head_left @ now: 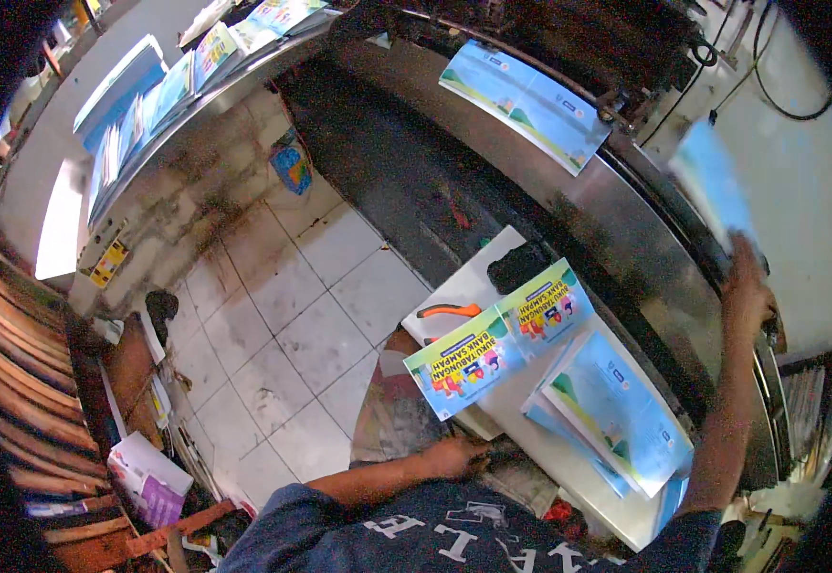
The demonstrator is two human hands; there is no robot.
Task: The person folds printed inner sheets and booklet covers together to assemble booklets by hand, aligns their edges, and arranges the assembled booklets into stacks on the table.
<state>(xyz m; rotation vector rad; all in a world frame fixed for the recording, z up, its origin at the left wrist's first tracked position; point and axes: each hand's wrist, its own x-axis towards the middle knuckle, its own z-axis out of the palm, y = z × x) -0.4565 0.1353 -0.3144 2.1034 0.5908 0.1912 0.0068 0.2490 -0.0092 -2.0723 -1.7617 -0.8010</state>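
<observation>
The right hand (749,289) pinches a blurred blue sheet (712,177) on the right; the left hand (454,458), grip impossible to tell, is beside the white bench (470,270), where stacked blue pages (618,406) lie near right

Dark lettering (459,358) on colourful cover sheet (500,336); white letters (456,546) on navy shirt (468,520).

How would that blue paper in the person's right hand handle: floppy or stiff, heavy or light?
The blue paper is probably light: the right hand holds it out by one end. It may be moderately stiff, since it extends without obvious drooping, though blur limits this. Similar pieces in the pile lie unevenly, suggesting they could slide.
</observation>
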